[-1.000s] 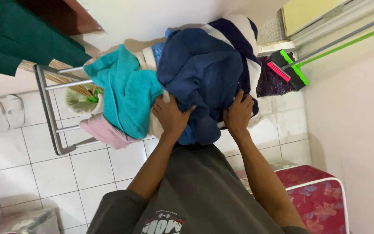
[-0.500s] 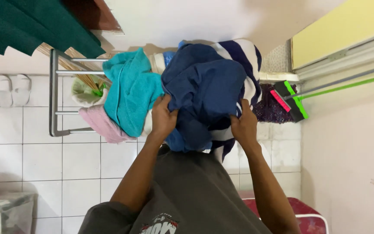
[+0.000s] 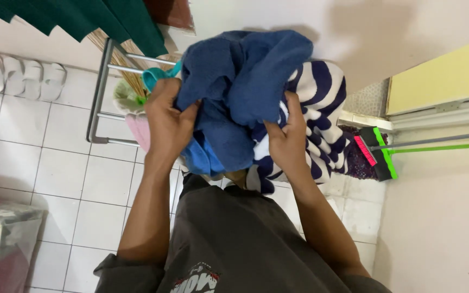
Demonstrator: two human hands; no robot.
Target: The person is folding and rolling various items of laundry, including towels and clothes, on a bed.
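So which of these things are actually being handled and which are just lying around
In hand:
left hand and right hand gripping the dark blue towel
navy-and-white striped cloth in the same bundle

Lying about:
metal rack
green broom
white slippers
pink cloth

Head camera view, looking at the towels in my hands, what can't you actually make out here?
- Left hand: fingertips buried in the dark blue towel, so its grip is unclear.
- Right hand: fingertips sunk between the blue towel and the navy-and-white striped towel.
- Metal rack: its right part sits behind the bundle.
- Teal cloth: only a corner shows.
- Broom: handle cut off at the right edge.
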